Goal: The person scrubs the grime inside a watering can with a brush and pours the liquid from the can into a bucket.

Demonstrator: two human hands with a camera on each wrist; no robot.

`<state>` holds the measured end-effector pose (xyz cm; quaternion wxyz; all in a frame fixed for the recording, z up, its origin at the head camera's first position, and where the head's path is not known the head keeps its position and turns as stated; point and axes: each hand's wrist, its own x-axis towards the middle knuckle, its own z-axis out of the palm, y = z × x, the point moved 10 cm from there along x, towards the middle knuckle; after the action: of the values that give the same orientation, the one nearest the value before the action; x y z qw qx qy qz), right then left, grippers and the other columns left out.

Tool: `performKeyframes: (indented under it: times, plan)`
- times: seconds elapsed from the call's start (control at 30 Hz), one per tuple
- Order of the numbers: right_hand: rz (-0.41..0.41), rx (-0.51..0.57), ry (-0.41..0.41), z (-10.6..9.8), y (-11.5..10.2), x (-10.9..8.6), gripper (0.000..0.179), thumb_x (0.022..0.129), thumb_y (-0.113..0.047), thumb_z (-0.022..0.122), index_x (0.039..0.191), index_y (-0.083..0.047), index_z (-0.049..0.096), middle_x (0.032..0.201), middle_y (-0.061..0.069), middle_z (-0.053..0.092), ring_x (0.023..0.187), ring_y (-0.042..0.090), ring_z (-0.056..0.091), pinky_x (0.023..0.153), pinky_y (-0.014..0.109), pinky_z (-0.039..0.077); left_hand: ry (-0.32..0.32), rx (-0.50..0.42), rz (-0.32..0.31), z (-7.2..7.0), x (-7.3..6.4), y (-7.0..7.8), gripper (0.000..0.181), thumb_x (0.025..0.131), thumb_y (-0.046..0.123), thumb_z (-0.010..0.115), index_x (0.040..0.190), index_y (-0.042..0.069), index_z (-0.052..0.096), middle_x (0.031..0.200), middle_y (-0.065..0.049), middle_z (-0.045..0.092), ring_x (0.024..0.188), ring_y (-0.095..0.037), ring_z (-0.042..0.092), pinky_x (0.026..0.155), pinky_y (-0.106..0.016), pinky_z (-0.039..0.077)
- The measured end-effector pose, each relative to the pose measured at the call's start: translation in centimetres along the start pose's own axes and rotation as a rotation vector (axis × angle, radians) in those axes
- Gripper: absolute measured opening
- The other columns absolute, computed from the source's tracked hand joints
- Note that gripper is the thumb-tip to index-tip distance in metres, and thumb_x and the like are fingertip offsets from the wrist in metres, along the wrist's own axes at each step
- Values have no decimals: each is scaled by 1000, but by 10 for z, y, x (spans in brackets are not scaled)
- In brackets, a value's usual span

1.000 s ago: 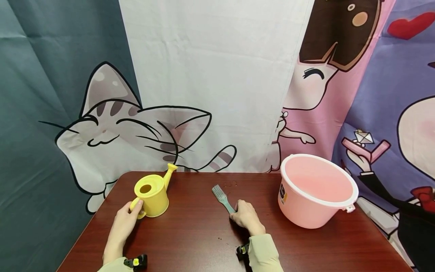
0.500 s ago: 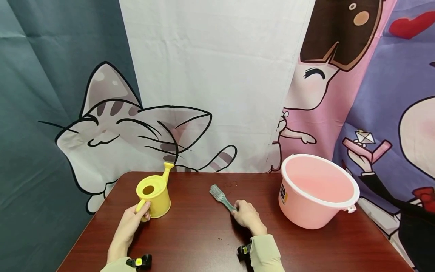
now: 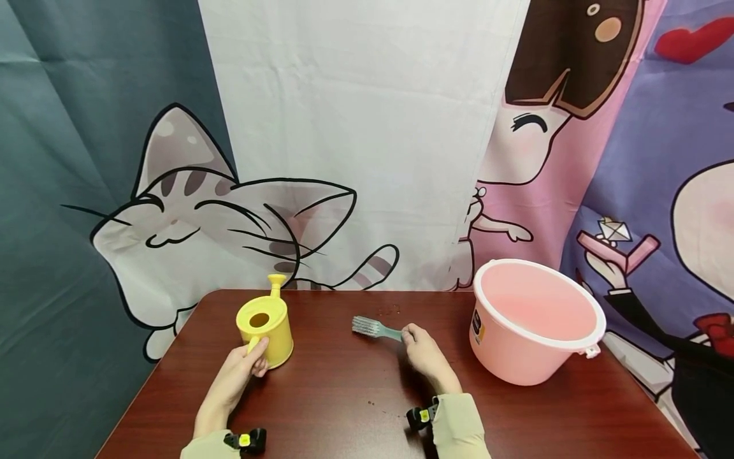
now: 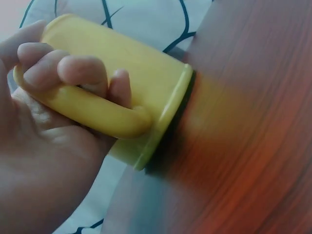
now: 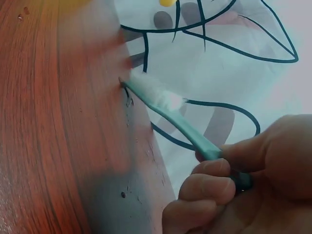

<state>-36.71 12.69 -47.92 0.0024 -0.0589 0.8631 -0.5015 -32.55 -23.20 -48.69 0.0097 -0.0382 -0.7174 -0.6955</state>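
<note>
My left hand (image 3: 234,377) grips the handle of a yellow watering can (image 3: 280,338), fingers curled through the loop in the left wrist view. The can stands nearly upright, its spout pointing to the back and its base close over the table. In my right hand (image 3: 429,357) is a green scrubbing brush (image 3: 367,327), pinched by its handle between thumb and fingers. The brush head points left toward the can, with some space between them. Pale bristles face up, away from the table, in the right wrist view, where the green handle (image 5: 187,129) slants down to the hand.
A large pink bucket (image 3: 504,350) with a white rim stands at the right of the brown wooden table (image 3: 332,408). Small water drops (image 3: 388,310) lie near the back edge. A printed cartoon curtain (image 3: 367,127) hangs right behind the table.
The left hand has moved right with the watering can, and the spout has swung from the right toward the back. The brush has turned so its head points left; the right hand has shifted slightly right.
</note>
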Motion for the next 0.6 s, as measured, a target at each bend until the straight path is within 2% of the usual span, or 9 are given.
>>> performKeyframes:
  times: [0.2,0.33,0.47,0.6]
  plan:
    - [72,107,78,-4,7,2,25,105,-20,42,99,-2,58,57,1,39,39,15,39,43,28,37,-86,-88,72,18,5,8,55,108,31,33,72,-10,29,64,-10,27,61,-29,26,61,-36,30]
    - [75,129,131,-9,6,2,24,104,-20,44,102,-5,62,59,3,42,39,16,41,46,29,39,-83,-113,73,25,8,9,54,109,28,30,73,-13,29,65,-13,25,63,-32,23,62,-41,24]
    - [65,135,192,-16,2,2,22,102,-18,45,105,-6,64,63,5,47,42,18,45,49,31,41,-28,-35,63,27,10,11,52,108,25,31,73,-13,34,64,-11,30,59,-27,28,60,-41,26]
    - [69,139,256,-24,-2,-1,24,102,-21,46,106,-8,67,65,6,49,47,21,51,52,32,44,30,97,40,29,11,11,48,107,23,35,72,-9,42,62,-6,35,58,-24,38,58,-35,36]
